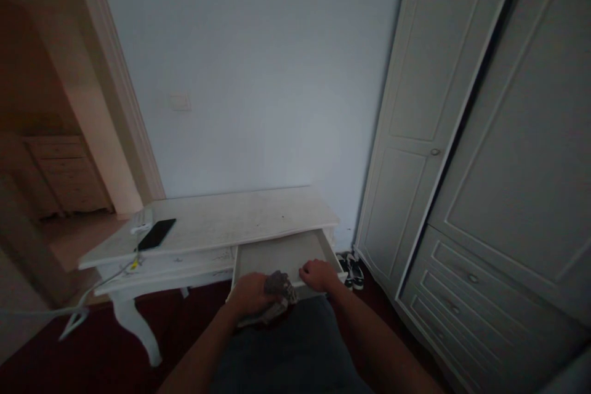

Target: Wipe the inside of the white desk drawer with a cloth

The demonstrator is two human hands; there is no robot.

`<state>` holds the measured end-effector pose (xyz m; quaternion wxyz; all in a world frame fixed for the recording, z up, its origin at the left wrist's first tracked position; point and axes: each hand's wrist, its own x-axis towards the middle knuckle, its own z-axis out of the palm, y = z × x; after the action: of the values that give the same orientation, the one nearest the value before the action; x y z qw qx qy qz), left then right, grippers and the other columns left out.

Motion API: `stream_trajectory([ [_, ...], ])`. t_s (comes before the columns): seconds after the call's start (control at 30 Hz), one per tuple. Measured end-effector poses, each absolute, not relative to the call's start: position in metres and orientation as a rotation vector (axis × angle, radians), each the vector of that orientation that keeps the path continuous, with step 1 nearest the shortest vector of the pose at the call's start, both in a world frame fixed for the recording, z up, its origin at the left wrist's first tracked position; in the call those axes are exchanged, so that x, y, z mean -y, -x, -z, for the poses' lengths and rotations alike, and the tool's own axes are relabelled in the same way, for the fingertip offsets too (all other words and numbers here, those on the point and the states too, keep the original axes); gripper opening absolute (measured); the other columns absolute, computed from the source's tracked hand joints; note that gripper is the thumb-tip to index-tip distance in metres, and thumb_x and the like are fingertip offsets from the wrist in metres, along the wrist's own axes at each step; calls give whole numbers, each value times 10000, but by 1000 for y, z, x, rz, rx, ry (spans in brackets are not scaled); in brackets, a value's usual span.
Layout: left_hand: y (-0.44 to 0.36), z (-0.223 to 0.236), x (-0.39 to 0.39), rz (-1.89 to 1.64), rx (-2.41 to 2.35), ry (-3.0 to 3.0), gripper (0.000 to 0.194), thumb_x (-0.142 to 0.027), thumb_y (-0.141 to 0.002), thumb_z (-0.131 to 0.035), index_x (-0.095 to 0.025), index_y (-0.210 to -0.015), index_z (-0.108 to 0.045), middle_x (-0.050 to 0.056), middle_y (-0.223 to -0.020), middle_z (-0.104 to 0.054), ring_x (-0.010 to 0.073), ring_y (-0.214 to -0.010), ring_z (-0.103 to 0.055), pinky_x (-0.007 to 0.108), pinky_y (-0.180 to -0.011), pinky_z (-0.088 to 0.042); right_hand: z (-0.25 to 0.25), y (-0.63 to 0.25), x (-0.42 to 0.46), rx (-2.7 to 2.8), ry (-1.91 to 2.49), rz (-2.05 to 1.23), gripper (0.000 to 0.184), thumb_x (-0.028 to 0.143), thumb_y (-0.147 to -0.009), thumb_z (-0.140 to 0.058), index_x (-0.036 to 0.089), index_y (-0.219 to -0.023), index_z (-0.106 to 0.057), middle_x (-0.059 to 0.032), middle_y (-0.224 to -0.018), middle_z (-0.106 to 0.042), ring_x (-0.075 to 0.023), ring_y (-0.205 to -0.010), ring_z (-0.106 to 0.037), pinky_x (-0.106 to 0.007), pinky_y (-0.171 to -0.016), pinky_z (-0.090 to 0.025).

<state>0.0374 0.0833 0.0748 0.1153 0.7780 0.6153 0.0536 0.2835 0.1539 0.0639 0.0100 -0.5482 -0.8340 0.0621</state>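
A white desk (pixel 231 221) stands against the wall with its right drawer (pixel 277 255) pulled out and showing a bare bottom. My left hand (pixel 252 294) is closed around a crumpled grey cloth (pixel 279 288) at the drawer's front edge. My right hand (pixel 318 275) grips the front edge of the drawer, fingers curled over it. My lap in dark trousers is just below both hands.
A black phone (pixel 157 234) and a white power strip (pixel 141 220) lie on the desk's left end, with a cable hanging down. A tall white wardrobe (pixel 462 166) fills the right side. Shoes (pixel 353 268) sit on the floor beside it. A doorway opens at left.
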Motion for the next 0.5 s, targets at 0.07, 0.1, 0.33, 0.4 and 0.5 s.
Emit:
stream_trajectory([
  [0.07, -36, -71, -85, -252, -1851, -2192, 643, -806, -850, -499, -265, -1015, -804, 105, -1054, -813, 321, -1015, -743, 333, -786, -486, -63, -283, -154, 2603, 1712, -195, 509, 471, -1021, -394, 196, -1024, -822, -174, -1083, -791, -315, -1002, -757, -390, -834, -529],
  [0.1, -35, -69, -86, -307, -1854, -2151, 643, -803, -857, -493, -260, -1006, -802, 102, -1044, -812, 311, -1005, -740, 326, -784, -480, -63, -283, -154, 2602, 1712, -197, 505, 472, -1020, -399, 198, -1018, -822, -171, -1078, -792, -312, -999, -758, -386, -833, -529],
  [0.33, -30, -61, -96, -492, -1794, -2009, 621, -768, -877, -503, -221, -931, -791, 77, -925, -801, 270, -924, -738, 306, -766, -475, -63, -283, -154, 2596, 1712, -203, 501, 469, -1014, -402, 190, -1040, -817, -181, -1110, -785, -322, -1024, -752, -405, -853, -533],
  [0.4, -28, -59, -98, -541, -1811, -1960, 655, -772, -875, -494, -190, -951, -786, 97, -930, -799, 277, -916, -740, 314, -756, -485, -63, -283, -154, 2593, 1714, -205, 495, 466, -1010, -407, 190, -1036, -817, -180, -1105, -786, -325, -1015, -756, -408, -846, -537],
  [0.5, -25, -58, -101, -597, -1787, -1927, 678, -775, -875, -475, -177, -956, -785, 101, -944, -802, 282, -945, -740, 322, -779, -502, -63, -282, -154, 2589, 1713, -207, 497, 471, -1010, -408, 193, -1022, -820, -173, -1081, -792, -323, -999, -761, -402, -830, -543],
])
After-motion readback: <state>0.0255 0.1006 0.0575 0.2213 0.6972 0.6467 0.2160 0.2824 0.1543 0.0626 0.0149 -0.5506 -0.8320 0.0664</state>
